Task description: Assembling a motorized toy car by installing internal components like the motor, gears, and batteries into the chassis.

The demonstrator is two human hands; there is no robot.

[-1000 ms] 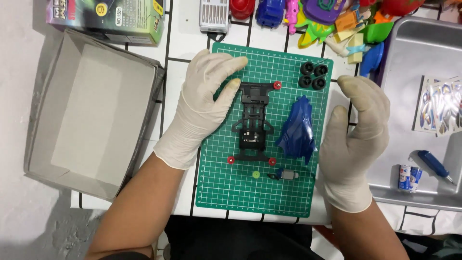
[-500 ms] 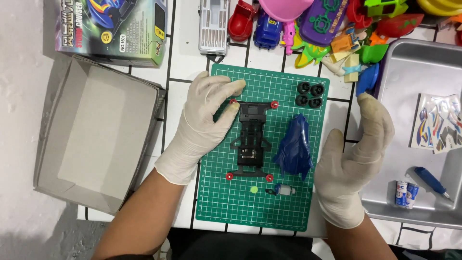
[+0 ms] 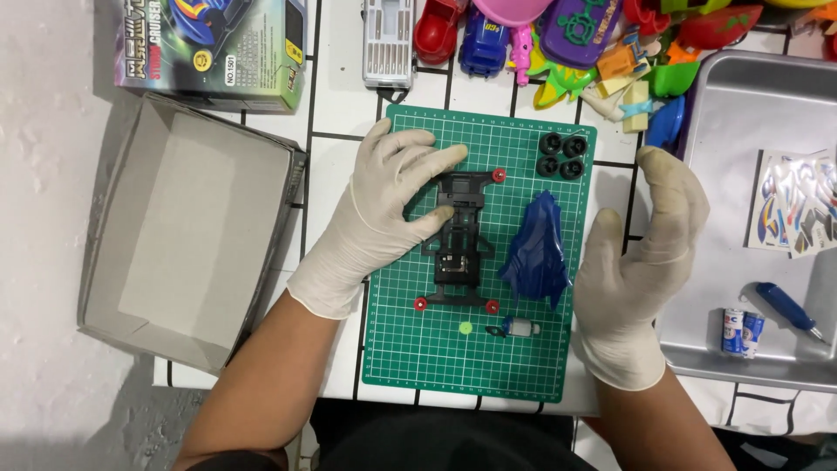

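Note:
A black toy car chassis (image 3: 460, 240) with red rollers at its corners lies on a green cutting mat (image 3: 436, 358). My left hand (image 3: 388, 205), in a white glove, rests flat on the mat's left side, thumb touching the chassis. A blue car body shell (image 3: 536, 249) lies right of the chassis. My gloved right hand (image 3: 641, 262) stands on edge just off the mat's right side, fingers apart, holding nothing. Several black wheels (image 3: 561, 155) sit at the mat's top right. A small motor (image 3: 516, 328) and a green gear (image 3: 466, 328) lie below the chassis.
An empty grey cardboard box lid (image 3: 187, 227) sits at the left, with the printed kit box (image 3: 218, 48) behind it. A metal tray (image 3: 741, 113) at the right holds a sticker sheet (image 3: 798, 205), two batteries (image 3: 741, 331) and a blue screwdriver (image 3: 789, 310). Colourful plastic toys (image 3: 567, 35) crowd the back.
The view has shifted, so everything sits a little lower in frame. Both hands stay in nearly the same place beside the chassis and the shell.

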